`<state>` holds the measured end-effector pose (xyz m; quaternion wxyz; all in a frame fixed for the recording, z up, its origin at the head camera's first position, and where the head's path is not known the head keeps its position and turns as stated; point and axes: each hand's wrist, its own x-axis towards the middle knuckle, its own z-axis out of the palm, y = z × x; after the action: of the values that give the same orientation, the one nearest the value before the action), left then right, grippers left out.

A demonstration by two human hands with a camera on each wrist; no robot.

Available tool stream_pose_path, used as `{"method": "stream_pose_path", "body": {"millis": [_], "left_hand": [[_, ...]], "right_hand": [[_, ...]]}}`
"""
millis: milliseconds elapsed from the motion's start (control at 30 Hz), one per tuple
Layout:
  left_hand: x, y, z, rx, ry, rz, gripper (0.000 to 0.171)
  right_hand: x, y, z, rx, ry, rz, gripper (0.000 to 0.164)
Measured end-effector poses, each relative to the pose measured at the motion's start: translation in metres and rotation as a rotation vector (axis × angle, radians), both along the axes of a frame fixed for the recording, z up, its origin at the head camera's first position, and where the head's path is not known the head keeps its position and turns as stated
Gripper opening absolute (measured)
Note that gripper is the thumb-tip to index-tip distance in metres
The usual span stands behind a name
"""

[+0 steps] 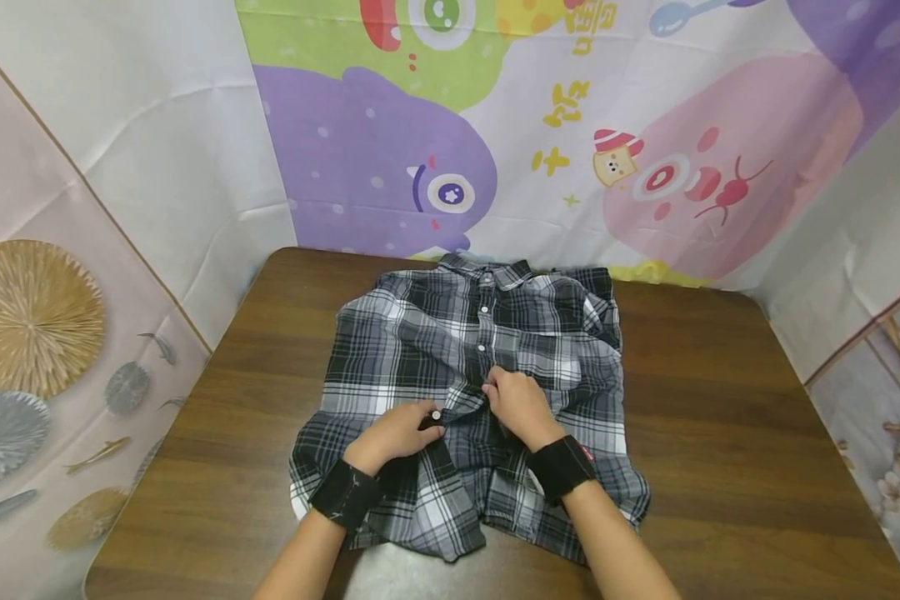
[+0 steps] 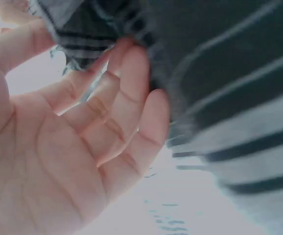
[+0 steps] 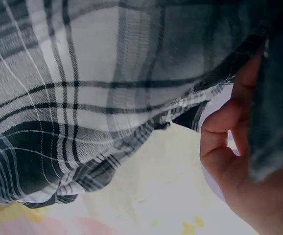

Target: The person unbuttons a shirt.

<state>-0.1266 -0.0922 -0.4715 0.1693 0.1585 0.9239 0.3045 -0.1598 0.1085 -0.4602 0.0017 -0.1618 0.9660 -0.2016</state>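
Limp plaid shirt (image 1: 465, 398), held along its front

Head view: the shirt lies front up on the table (image 1: 720, 433), collar (image 1: 512, 276) at the far end. The left hand (image 1: 393, 433) pinches it beside a button (image 1: 436, 415); the right hand (image 1: 521, 408) pinches the opening higher up. It should handle light, soft and floppy, best taken by the front edges.

Left wrist view: the palm (image 2: 38, 161), hidden from above, with fingertips (image 2: 158, 105) curled against fabric.

Right wrist view: that grip from the side, partly covered by dark cloth, plus the shirt's rumpled outline.
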Motion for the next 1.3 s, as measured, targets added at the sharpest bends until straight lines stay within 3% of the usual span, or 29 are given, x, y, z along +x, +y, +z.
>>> {"method": "stream_pose_path", "body": {"millis": [300,467,667,800,1133,1300], "left_hand": [[-0.005,0.009,0.028,0.039,0.132,0.04,0.022],[-0.008,0.017,0.039,0.106,0.217,0.062,0.023],[-0.01,0.029,0.042,0.171,0.332,0.093,0.023],[-0.011,0.038,0.046,0.215,0.372,0.106,0.028],[-0.013,0.055,0.052,0.236,0.372,0.141,0.038],[-0.012,0.059,0.05,0.22,0.406,0.141,0.035]], "right_hand": [[-0.001,0.003,0.016,-0.078,0.054,-0.027,0.011],[0.002,0.004,0.024,-0.147,0.147,-0.053,0.011],[0.005,0.003,0.031,-0.226,0.159,-0.091,0.013],[0.006,0.003,0.034,-0.288,0.165,-0.122,0.013],[0.012,-0.001,0.033,-0.426,0.316,-0.11,0.011],[0.017,-0.001,0.031,-0.48,0.306,-0.104,0.011]]}}
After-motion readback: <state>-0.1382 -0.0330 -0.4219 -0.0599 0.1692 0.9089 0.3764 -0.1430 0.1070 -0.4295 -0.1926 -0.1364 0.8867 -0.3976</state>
